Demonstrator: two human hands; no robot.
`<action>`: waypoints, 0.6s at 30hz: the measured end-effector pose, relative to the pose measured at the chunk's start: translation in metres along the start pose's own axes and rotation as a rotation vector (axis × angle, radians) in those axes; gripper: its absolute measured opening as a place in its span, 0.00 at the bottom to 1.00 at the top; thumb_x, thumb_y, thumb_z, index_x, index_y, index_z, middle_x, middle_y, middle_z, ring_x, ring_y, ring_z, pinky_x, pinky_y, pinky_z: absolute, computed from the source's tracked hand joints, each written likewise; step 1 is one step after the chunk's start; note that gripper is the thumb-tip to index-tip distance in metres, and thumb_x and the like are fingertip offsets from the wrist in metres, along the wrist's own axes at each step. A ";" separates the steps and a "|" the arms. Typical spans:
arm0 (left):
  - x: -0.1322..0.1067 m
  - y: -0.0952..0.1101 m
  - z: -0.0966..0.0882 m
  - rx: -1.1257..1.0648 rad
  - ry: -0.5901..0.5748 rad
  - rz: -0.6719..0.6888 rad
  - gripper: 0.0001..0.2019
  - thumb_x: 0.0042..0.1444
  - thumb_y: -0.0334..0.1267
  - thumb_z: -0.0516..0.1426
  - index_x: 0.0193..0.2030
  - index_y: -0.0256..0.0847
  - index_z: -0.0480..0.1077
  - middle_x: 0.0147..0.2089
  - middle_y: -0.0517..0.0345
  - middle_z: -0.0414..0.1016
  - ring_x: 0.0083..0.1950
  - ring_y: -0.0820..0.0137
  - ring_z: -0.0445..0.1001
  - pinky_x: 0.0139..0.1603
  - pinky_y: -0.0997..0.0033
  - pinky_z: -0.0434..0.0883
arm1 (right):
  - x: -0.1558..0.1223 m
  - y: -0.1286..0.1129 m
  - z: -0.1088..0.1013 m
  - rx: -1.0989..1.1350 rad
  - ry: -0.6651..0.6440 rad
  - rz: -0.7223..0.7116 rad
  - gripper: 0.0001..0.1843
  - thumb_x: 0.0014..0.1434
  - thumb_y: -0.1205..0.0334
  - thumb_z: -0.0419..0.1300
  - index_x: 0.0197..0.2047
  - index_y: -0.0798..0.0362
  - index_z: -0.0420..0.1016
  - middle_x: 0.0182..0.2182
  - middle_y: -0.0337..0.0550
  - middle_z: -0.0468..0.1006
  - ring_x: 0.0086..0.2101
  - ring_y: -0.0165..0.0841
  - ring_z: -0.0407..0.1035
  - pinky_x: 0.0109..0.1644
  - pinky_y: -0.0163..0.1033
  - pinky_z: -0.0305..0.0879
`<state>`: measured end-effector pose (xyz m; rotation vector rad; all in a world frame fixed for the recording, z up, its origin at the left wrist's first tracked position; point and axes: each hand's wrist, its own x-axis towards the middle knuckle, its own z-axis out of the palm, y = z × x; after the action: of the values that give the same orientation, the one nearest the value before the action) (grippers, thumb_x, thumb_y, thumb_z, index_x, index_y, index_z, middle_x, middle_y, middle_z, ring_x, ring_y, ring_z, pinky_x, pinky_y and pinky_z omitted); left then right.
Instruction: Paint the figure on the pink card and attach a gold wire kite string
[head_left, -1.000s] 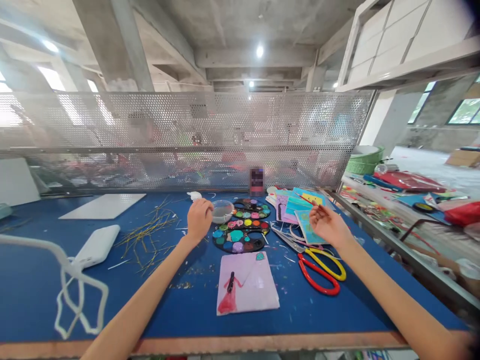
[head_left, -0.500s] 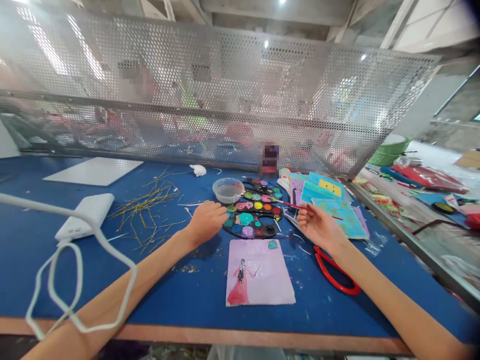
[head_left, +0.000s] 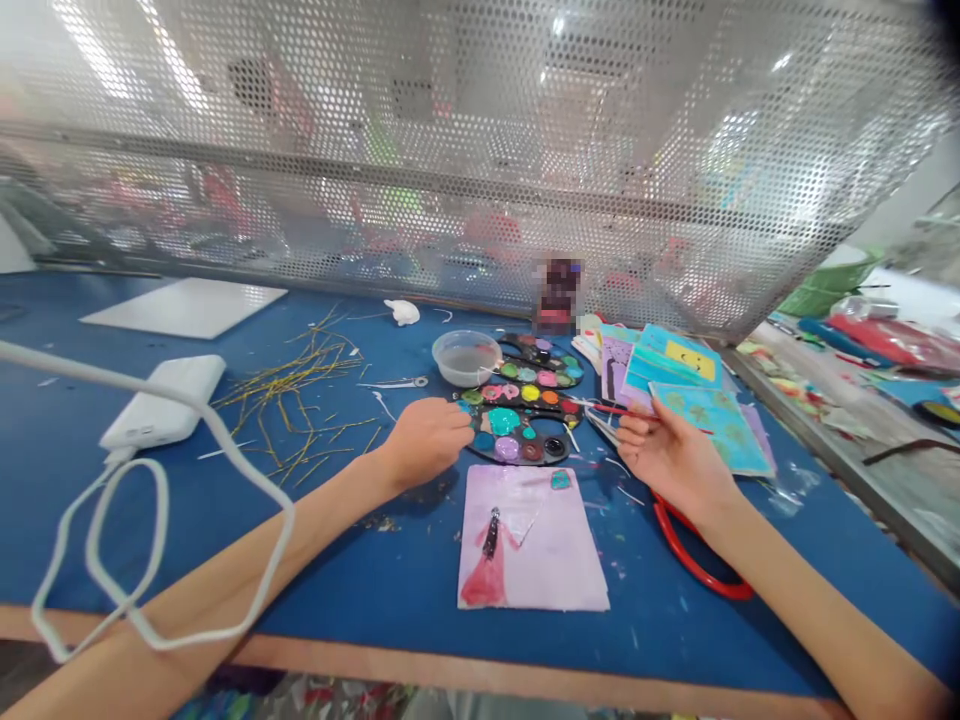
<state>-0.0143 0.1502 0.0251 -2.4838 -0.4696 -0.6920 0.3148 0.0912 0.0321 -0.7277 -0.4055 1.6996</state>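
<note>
- From my remote station I took this for a craft workshop or art room.
- A long blue-topped workbench point(head_left: 352, 590) ran across the view, flecked with dried paint.
- On it I saw black paint palettes point(head_left: 517, 430), a plastic bowl point(head_left: 465, 358) of cloudy water and a red-handled paintbrush point(head_left: 645, 412).
- Painted cards point(head_left: 675, 365), a pink painted sheet point(head_left: 532, 545) and loose yellow straw point(head_left: 300, 380) lay about.
- A perforated metal screen point(head_left: 450, 170) stood along the bench's far edge.
- To the right, a second bench point(head_left: 847, 400) carried more craft supplies.
</note>
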 end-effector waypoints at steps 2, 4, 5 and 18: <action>0.000 0.004 0.000 0.000 -0.006 0.014 0.16 0.58 0.22 0.48 0.22 0.41 0.64 0.22 0.58 0.66 0.27 0.70 0.63 0.30 0.67 0.56 | -0.002 0.001 0.000 0.051 -0.041 0.024 0.12 0.69 0.59 0.54 0.32 0.50 0.62 0.20 0.32 0.61 0.20 0.24 0.60 0.23 0.28 0.66; -0.001 0.007 0.000 0.008 -0.008 0.022 0.17 0.58 0.23 0.47 0.22 0.41 0.65 0.22 0.58 0.66 0.27 0.70 0.63 0.29 0.67 0.56 | -0.004 0.002 -0.001 0.114 -0.064 0.029 0.13 0.69 0.61 0.53 0.30 0.49 0.60 0.18 0.31 0.58 0.18 0.24 0.57 0.22 0.28 0.64; -0.001 0.007 0.001 0.014 -0.010 0.025 0.17 0.58 0.23 0.47 0.22 0.41 0.65 0.22 0.58 0.66 0.26 0.70 0.63 0.29 0.66 0.56 | -0.005 0.002 -0.001 0.134 -0.069 0.025 0.14 0.69 0.62 0.52 0.29 0.49 0.59 0.18 0.31 0.57 0.18 0.24 0.57 0.22 0.28 0.64; -0.005 0.005 0.006 0.039 -0.102 0.015 0.17 0.58 0.22 0.48 0.21 0.40 0.66 0.21 0.57 0.67 0.25 0.71 0.65 0.28 0.67 0.57 | -0.008 0.005 0.004 0.089 -0.048 0.011 0.15 0.69 0.61 0.53 0.28 0.49 0.61 0.18 0.32 0.55 0.19 0.24 0.55 0.21 0.29 0.64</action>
<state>-0.0136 0.1484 0.0157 -2.4914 -0.4965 -0.5471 0.3090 0.0823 0.0339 -0.6268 -0.3575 1.7364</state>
